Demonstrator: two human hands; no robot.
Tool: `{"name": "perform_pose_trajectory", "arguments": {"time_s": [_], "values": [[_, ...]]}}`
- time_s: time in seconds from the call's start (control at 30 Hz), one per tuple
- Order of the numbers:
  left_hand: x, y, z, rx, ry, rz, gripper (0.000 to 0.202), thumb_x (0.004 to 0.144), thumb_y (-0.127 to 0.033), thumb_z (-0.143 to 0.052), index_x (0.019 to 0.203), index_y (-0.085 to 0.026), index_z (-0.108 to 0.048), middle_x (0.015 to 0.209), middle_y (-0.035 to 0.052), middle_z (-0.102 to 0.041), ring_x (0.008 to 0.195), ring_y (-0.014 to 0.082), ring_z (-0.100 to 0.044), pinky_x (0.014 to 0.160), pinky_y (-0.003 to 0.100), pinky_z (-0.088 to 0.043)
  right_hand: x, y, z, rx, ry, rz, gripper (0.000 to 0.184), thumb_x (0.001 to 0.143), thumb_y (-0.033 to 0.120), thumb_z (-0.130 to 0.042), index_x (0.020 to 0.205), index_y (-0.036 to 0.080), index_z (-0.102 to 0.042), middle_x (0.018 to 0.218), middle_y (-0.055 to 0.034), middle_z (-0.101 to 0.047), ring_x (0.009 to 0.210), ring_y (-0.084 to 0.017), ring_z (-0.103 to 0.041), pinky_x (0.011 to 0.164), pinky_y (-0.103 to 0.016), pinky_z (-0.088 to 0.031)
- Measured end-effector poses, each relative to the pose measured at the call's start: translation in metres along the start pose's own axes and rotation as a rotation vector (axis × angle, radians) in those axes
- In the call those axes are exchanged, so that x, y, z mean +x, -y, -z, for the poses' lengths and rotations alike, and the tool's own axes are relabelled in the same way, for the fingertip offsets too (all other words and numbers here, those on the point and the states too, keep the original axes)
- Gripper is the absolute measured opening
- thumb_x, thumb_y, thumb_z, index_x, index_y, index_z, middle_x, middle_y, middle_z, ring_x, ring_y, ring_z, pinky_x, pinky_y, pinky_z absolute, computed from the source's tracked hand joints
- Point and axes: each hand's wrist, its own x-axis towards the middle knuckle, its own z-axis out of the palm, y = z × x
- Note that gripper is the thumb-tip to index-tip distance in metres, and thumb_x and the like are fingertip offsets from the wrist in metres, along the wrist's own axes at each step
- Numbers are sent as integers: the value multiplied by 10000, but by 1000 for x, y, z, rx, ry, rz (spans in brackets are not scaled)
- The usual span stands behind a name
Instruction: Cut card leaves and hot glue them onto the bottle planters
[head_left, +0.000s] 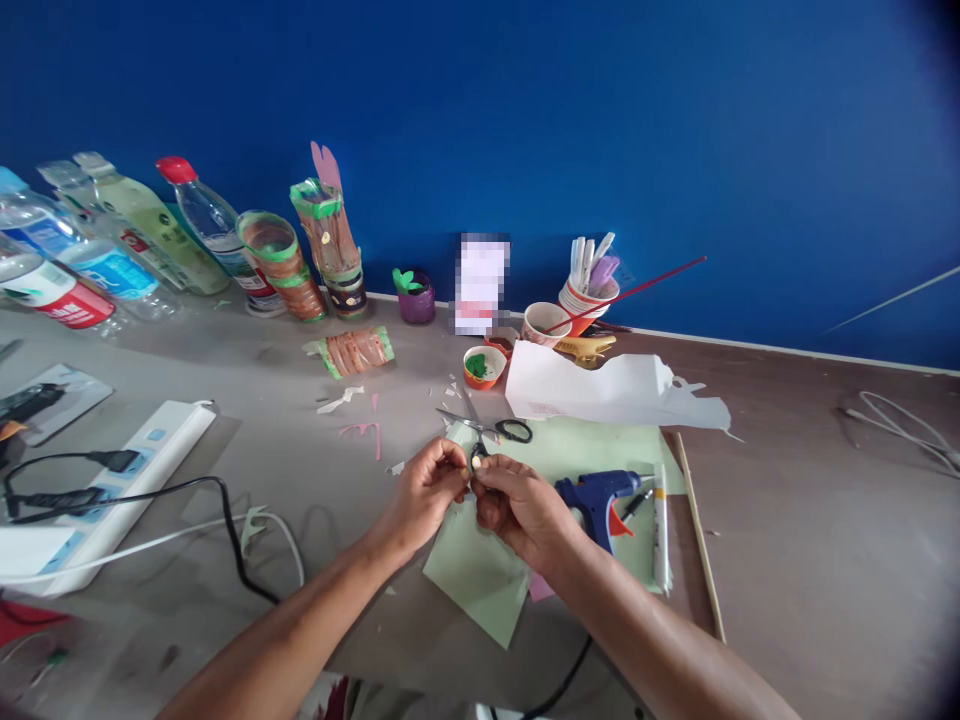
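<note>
My left hand [431,492] is closed in a pinch, its fingertips nearly meeting those of my right hand over the green paper [480,580]. What the left fingers hold, if anything, is too small to make out. My right hand [521,500] is also closed, with a small pale round piece [475,462] at its thumb and fingertip. Just beyond the fingers lie scissors [514,431] with black handles and spread blades; one handle is partly hidden by my hands. A blue glue gun [600,495] rests on green paper right of my right hand.
Crumpled white paper [607,388], a paint cup [484,368] and a cup of pens [589,300] stand behind. Decorated bottle pieces [330,235] and plastic bottles [202,215] line the wall at left. A power strip [142,480] with cables lies left; a wooden stick [701,540] lies right.
</note>
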Motion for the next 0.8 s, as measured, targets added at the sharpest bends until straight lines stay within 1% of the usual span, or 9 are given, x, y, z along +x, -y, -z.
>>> {"name": "perform_pose_trajectory", "arguments": {"time_s": [0.17, 0.23, 0.33, 0.4, 0.5, 0.63, 0.7, 0.8], "values": [[0, -1, 0, 22, 32, -16, 129, 745, -241, -612, 706, -188, -501, 622, -45, -512, 560, 97, -460, 561, 234, -378, 0, 1, -1, 1, -2, 0, 257, 531, 277, -764, 598, 174, -538, 473, 60, -558, 326, -47, -436, 340, -177, -304], [-1, -2, 0, 18, 3, -19, 116, 744, -225, -599, 690, -187, -504, 609, -46, -504, 563, 97, -466, 569, 233, -379, 0, 1, -1, 1, -3, -2, 255, 531, 277, -762, 597, 176, -538, 473, 60, -559, 323, -49, -437, 337, -180, -300], [-1, -3, 0, -10, -41, 17, 81, 742, -224, -599, 707, -184, -538, 611, -42, -522, 574, 102, -478, 582, 235, -380, 0, 1, -1, 2, -1, -2, 251, 533, 273, -763, 602, 177, -541, 467, 61, -553, 321, -51, -437, 339, -182, -296], [-1, -4, 0, -15, -35, 27, 79, 734, -235, -617, 706, -180, -568, 614, -33, -540, 576, 106, -477, 581, 239, -374, 0, 0, -1, 3, 4, -1, 245, 531, 265, -762, 604, 174, -547, 469, 58, -557, 323, -50, -436, 342, -183, -295], [-1, -2, 1, 4, -4, 20, 110, 749, -262, -625, 693, -169, -613, 600, -17, -548, 583, 111, -474, 588, 246, -368, 0, 0, 0, 7, 6, 1, 237, 532, 249, -762, 617, 171, -554, 478, 54, -562, 331, -47, -435, 350, -180, -294], [1, 2, 2, -90, -35, 49, 205, 790, -367, -639, 823, -165, -655, 642, -18, -556, 588, 109, -492, 604, 252, -393, -1, 1, 0, 9, 1, 4, 271, 558, 276, -774, 619, 175, -530, 496, 59, -557, 344, -44, -440, 360, -175, -301], [1, 3, 2, -122, -23, 61, 262, 778, -412, -670, 858, -163, -652, 663, -19, -561, 593, 107, -493, 598, 248, -398, -1, 1, -1, 8, -2, 9, 275, 560, 280, -774, 626, 178, -527, 497, 62, -556, 344, -46, -442, 360, -177, -305], [1, 1, 1, -131, -14, 77, 286, 727, -405, -728, 834, -152, -646, 662, -18, -571, 592, 100, -484, 587, 237, -387, -1, 1, -1, 6, -7, 17, 263, 547, 264, -763, 654, 183, -537, 485, 66, -552, 336, -53, -441, 354, -180, -303]]}}
